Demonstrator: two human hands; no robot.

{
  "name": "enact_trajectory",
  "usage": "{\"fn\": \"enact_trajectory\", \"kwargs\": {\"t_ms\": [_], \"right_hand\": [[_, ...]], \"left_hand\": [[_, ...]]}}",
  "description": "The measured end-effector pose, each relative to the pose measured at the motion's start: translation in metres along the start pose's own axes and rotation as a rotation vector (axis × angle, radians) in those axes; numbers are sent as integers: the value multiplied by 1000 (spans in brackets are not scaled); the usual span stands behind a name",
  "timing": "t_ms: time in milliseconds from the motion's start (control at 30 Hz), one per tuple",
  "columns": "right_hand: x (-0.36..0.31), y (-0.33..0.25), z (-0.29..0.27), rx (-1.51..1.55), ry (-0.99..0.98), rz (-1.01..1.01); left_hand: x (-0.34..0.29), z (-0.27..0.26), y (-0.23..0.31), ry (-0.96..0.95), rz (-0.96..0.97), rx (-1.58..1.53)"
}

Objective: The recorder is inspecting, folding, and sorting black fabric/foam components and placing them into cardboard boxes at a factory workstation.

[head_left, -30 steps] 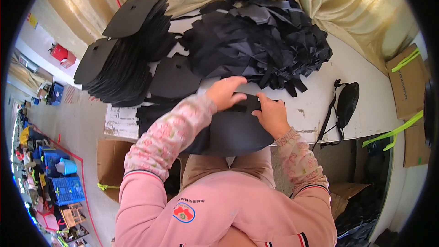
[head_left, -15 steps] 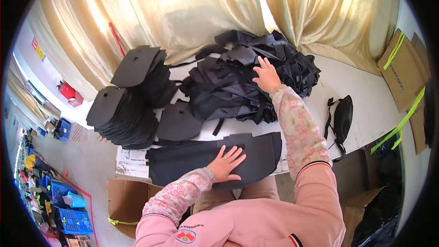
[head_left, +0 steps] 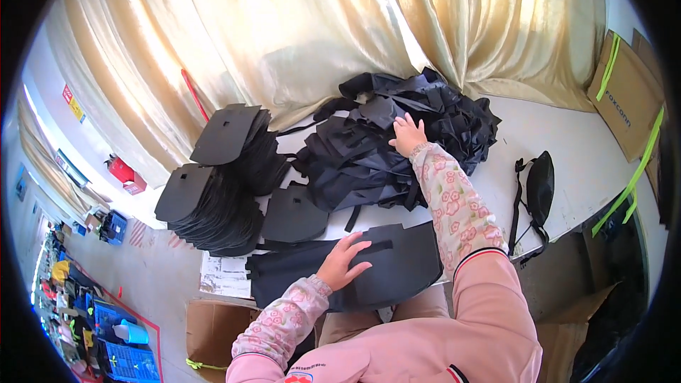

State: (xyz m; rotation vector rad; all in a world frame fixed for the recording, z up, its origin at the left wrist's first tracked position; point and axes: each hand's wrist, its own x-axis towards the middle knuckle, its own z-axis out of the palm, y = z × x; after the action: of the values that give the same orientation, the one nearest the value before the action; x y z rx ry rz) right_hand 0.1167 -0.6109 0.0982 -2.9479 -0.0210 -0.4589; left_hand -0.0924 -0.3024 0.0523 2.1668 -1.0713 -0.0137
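Just above a flat black panel (head_left: 408,266) is my left hand (head_left: 340,264), its fingers stretched and the thumb apart; whether it touches cannot be told. The panel lies over a length of black fabric (head_left: 280,273) along the table's near edge. My right hand (head_left: 408,136) reaches forward to a heaped pile of black fabric pieces (head_left: 362,163), fingers spread on or just over its top. No piece is visibly gripped. Left of the pile, a single black panel (head_left: 294,216) with a rounded edge lies flat.
Stacked black panels (head_left: 213,220) rise at the table's left, with another stack (head_left: 230,135) behind. A black pouch with a strap (head_left: 540,188) lies on the white table (head_left: 482,206) to the right. Curtains (head_left: 298,42) hang behind. A cardboard box (head_left: 220,323) stands below left.
The head view has shifted, so the table sits lower and further right. My left hand has moved left over the panel, its fingers less flat. My right hand stays at the fabric pile.
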Motion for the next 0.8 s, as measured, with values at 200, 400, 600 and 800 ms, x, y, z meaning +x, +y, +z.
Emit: {"fn": "enact_trajectory", "kwargs": {"t_ms": [200,400,600,800], "right_hand": [[-39,-101,-60,254,429,-577],[-140,-183,-91,658,232,-1000],[-152,-162,-110,900,373,-669],[-167,-175,-125,792,409,-562]], "left_hand": [[-9,-33,-27,415,-49,9],[37,-93,-22,788,59,-6],[25,-126,-3,743,-96,-398],[24,-128,41,706,-196,-675]]}}
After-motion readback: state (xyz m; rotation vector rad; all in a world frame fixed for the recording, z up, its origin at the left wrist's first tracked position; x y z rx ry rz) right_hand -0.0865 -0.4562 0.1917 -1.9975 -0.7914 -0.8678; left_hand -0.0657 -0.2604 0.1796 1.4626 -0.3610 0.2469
